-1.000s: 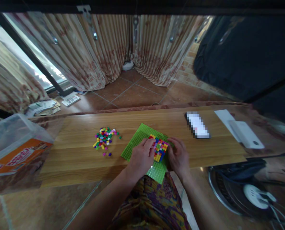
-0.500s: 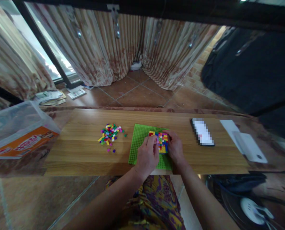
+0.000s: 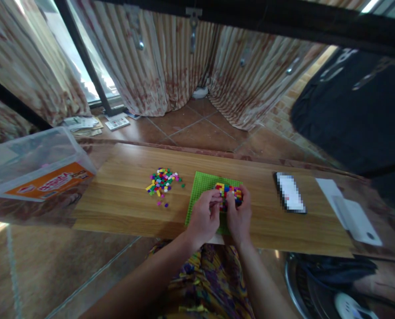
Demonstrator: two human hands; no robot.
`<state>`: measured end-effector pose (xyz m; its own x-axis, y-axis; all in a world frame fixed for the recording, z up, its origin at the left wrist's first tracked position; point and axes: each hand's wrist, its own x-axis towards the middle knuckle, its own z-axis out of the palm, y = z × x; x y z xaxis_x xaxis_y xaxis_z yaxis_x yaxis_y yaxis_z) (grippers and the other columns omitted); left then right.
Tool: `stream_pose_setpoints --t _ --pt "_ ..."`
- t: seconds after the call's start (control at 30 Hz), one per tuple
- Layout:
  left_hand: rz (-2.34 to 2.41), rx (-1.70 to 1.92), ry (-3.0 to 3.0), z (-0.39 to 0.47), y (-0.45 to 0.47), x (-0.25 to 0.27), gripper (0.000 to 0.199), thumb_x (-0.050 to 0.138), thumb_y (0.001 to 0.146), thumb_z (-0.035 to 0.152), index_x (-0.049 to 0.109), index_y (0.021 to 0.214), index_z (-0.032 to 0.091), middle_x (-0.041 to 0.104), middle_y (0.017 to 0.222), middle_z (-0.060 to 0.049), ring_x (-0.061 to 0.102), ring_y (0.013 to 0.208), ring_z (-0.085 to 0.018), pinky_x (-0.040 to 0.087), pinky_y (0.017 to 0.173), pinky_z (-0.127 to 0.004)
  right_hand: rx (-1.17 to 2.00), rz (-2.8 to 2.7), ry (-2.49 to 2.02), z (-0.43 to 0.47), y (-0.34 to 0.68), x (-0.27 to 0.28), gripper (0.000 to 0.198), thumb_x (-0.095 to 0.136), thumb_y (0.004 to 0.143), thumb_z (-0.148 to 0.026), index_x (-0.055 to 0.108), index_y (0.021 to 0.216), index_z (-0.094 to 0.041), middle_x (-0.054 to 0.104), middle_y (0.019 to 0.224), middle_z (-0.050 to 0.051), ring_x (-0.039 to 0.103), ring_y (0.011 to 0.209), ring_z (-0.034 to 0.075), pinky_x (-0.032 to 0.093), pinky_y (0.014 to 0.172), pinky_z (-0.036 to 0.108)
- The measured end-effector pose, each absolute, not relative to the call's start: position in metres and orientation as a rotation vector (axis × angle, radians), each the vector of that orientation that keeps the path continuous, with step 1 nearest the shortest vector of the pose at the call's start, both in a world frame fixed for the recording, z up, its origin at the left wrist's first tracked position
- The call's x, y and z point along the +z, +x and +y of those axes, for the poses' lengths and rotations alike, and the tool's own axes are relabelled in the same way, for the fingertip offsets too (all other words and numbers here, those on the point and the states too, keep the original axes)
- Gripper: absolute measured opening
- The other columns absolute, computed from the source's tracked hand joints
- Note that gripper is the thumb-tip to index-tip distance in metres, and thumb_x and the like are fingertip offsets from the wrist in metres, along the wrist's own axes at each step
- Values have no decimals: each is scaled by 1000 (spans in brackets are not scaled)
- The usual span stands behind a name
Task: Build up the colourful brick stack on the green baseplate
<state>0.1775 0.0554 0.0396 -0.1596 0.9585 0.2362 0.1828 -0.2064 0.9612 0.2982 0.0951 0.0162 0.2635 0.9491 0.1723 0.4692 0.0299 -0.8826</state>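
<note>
A many-coloured block of small toy building bricks (image 3: 223,188) sits over a green studded baseplate (image 3: 200,180). My right hand (image 3: 240,217) wraps round its right side, the thumb pressed on its top. At its left edge, my left hand (image 3: 202,217) has its fingers curled and pinched together, the tips touching or very near the bricks. Whatever lies between those fingertips is too small and hidden to make out. Both hands cover much of the block and the baseplate's near half. A loose pile of small coloured bricks (image 3: 162,179) lies left of the baseplate.
The wooden table (image 3: 118,190) carries a phone (image 3: 289,192) with a blurred screen on the right. White flat items (image 3: 360,221) lie past it. At the far left stands a clear plastic box (image 3: 64,146) with an orange label. Striped curtains (image 3: 171,66) hang behind.
My right hand has brought its thumb over the block's top, from gripping its right side. My left hand stays at the left edge. The whole view has shifted and tilted slightly.
</note>
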Motion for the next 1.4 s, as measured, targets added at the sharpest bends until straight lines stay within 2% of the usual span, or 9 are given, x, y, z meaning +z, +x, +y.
stream_pose_setpoints --t 0.3,0.47,0.6,0.73,0.9,1.0,1.17,1.33,1.4 --pt "1531 1404 1442 27 126 36 20 52 95 15 62 112 17 73 102 -8 73 92 -15 62 85 -27 550 -1423 -1567 97 297 16 67 54 91 -62 58 138 -14 62 136 21 57 125 31 41 111 52" --pt "1889 1344 1560 -3 76 31 20 52 94 17 64 111 19 71 100 -6 71 89 -16 61 84 -30 520 -1466 -1563 97 298 16 65 51 92 -63 61 135 -15 65 131 20 59 120 30 44 107 51" --pt "2074 1152 1651 -20 51 25 24 57 91 16 64 113 21 70 108 -7 70 86 -17 60 76 -29 541 -1492 -1569 98 302 17 64 50 93 -62 62 135 -15 66 131 20 59 121 30 42 107 50" --pt "2194 961 1731 -18 51 20 23 61 90 15 64 112 21 69 106 -7 70 91 -19 59 79 -30 637 -1467 -1542 97 309 17 63 48 94 -61 62 136 -17 66 131 17 61 117 27 44 104 47" --pt "2269 765 1827 -4 58 20 8 60 95 20 67 99 21 71 102 -6 70 88 -20 56 75 -29 564 -1378 -1578 93 327 17 65 45 94 -64 67 128 -13 70 118 17 64 104 26 47 96 44" --pt "2308 727 1824 0 58 21 11 57 97 21 67 94 22 71 99 -5 69 86 -19 52 71 -27 478 -1340 -1644 93 342 15 65 45 94 -64 68 125 -12 70 113 17 64 99 26 48 93 44" --pt "2251 839 1810 4 62 20 10 57 95 20 66 90 21 71 93 -5 68 80 -18 51 69 -27 357 -1405 -1643 96 358 4 56 45 96 -59 71 115 -13 71 111 17 63 103 27 48 95 45" --pt "1915 1089 1760 19 91 33 9 58 92 15 66 92 20 70 84 -2 63 65 -13 51 66 -24 346 -1513 -1593 97 358 -5 47 46 98 -53 73 105 -15 73 106 15 65 102 26 49 95 45" --pt "1757 1153 1762 28 106 41 12 57 93 15 68 98 19 72 87 -3 64 67 -12 51 64 -23 367 -1522 -1593 97 357 -5 46 45 98 -53 73 103 -16 73 105 14 65 101 26 49 95 44"
